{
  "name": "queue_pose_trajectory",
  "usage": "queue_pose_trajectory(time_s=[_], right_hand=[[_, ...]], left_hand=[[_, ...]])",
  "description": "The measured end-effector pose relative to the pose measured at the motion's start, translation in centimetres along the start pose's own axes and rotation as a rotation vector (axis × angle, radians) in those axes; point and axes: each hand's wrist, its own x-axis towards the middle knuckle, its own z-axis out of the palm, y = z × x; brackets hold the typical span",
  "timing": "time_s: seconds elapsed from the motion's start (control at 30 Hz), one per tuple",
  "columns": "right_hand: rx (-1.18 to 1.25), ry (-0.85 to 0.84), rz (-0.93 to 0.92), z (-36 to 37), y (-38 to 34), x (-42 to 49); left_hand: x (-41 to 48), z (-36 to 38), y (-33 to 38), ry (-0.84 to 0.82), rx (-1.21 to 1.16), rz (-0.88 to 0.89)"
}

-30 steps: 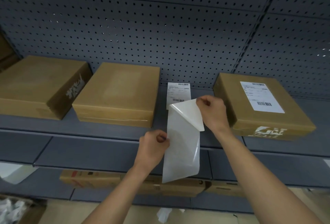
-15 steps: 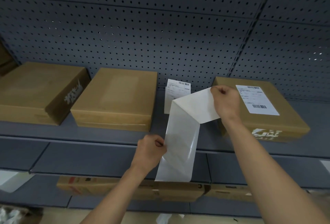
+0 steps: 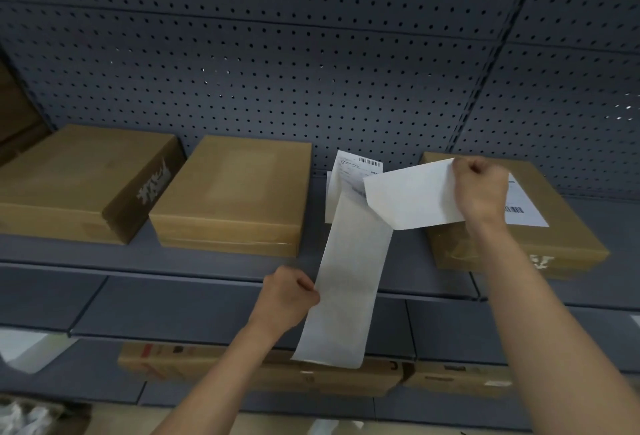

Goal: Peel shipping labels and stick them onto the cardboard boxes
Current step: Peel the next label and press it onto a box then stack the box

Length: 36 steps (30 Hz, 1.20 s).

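Head view puts the work right in front of the shelf. My left hand is curled, pinching the left edge of the long backing strip between thumb and fingers. My right hand is closed in a fist-like pinch on the far corner of the label, held up over the right box. The two sheets meet only along a slanted fold between the hands, so I judge the peel nearly done. The label reads as thin, feather-light paper: it bows under its own weight, and its sticky face, which I take to be turned towards me, would grab skin, the strip or itself if it flopped. I would hold it only by the outermost corners, taut, and never let it fold. The strip hangs limp and looks slick, so a firm edge pinch low down suits it. The right box already wears a printed label; the middle box shows a bare top and looks like the likely target, and the left box sits beside it. The cardboard looks stiff enough to press against. More printed labels lean on the pegboard between the middle and right boxes.
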Motion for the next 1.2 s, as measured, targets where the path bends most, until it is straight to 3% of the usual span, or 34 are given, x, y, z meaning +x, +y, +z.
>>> queue_pose_trajectory(time_s=[0.33, 0.47, 0.57, 0.67, 0.77, 0.83, 1.07, 1.2], right_hand=[[0.171, 0.177, -0.093, -0.8, -1.4, -0.3], [0.233, 0.118, -0.15, -0.1, -2.6, -1.9], [0.263, 0.062, -0.18, 1.0, -3.5, -3.8], [0.275, 0.008, -0.226, 2.3, -4.5, -6.4], [0.268, -0.099, -0.319, 3.4, -5.5, -9.4], [0.272, -0.18, -0.377, 4.0, -5.9, -11.2], [0.204, -0.426, -0.641, 6.2, -7.3, -15.5], [0.066, -0.555, -0.798, 8.3, -7.8, -16.9]], left_hand=[[-0.5, -0.1, 0.0, -0.026, 0.013, 0.011], [-0.8, 0.0, 0.1, -0.016, 0.04, 0.048], [-1.1, -0.6, 0.8, 0.094, 0.048, 0.108], [-1.1, -2.2, 2.7, 0.159, -0.268, 0.188], [-0.9, -4.7, 5.0, 0.111, -0.801, 0.122], [-0.7, -6.4, 5.9, 0.053, -0.991, 0.07], [-0.2, -10.9, 4.5, -0.071, -1.131, 0.082], [0.3, -12.6, 2.5, 0.002, -1.103, 0.113]])
